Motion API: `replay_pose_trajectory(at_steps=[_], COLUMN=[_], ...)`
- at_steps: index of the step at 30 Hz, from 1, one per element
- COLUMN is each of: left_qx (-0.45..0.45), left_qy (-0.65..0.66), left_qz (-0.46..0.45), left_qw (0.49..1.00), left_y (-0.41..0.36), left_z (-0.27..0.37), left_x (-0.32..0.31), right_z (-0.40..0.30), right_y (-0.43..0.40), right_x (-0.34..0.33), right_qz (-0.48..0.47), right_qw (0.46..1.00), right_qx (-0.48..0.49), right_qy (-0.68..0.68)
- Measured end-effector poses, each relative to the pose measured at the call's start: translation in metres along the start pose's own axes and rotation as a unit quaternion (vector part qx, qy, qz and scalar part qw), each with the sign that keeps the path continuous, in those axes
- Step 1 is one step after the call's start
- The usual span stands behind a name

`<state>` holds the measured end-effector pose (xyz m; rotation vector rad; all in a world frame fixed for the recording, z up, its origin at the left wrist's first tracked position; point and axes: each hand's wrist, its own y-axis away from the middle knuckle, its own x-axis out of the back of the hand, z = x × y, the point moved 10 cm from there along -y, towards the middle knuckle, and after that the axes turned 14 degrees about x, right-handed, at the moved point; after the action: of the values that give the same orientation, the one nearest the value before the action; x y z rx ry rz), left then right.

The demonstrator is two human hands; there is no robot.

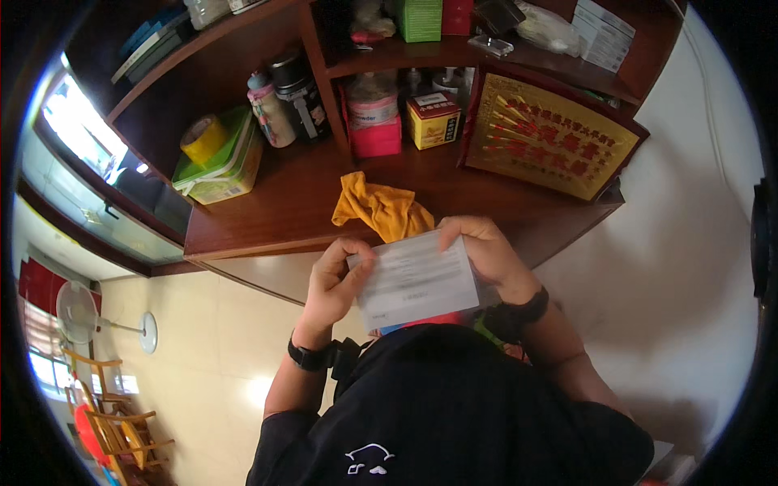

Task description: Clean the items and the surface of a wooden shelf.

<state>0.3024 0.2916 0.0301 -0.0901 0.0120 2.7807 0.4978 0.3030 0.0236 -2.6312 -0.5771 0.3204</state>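
A white printed sheet or thin card (419,288) is held in front of my chest, its writing blurred. My left hand (340,282) pinches its left edge between thumb and fingers. At the upper right corner, my right hand (483,249) grips the same sheet, with the thumb on its face. Just beyond it, a crumpled orange cloth (383,206) lies on the brown wooden cabinet top (279,206), near the front edge. The sheet's lower edge partly hides something pink and blue below.
Behind the cloth stand a yellow box (433,121), a pink container (375,130), a black flask (301,97) and a gold framed plaque (550,136). Yellow tape (203,140) rests on a green-lidded tub (228,164). A fan (79,313) and wooden chairs (121,428) are at left.
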Motion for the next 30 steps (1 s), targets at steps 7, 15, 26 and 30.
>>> replay_pose_trajectory(at_steps=[7,15,26,30], left_qx=[-0.065,-0.018,-0.099,-0.139], left_qy=[-0.127,-0.313,-0.344,-0.363], left_qz=[0.096,-0.016,-0.039,-0.058], left_qw=[0.985,0.949,0.933,0.919], left_y=[0.005,-0.012,-0.014,-0.009], left_z=[0.021,0.010,0.012,0.026], left_x=[0.000,-0.022,-0.051,-0.068], right_z=[-0.002,-0.011,-0.035,-0.041], right_y=[-0.001,0.000,-0.001,-0.003], right_x=[0.008,0.011,-0.007,-0.022], right_qz=[0.122,0.093,0.034,-0.021], right_qw=[0.988,0.969,0.931,0.936], right_qx=[-0.043,0.009,0.096,0.081], right_qy=[-0.089,0.231,0.352,0.342])
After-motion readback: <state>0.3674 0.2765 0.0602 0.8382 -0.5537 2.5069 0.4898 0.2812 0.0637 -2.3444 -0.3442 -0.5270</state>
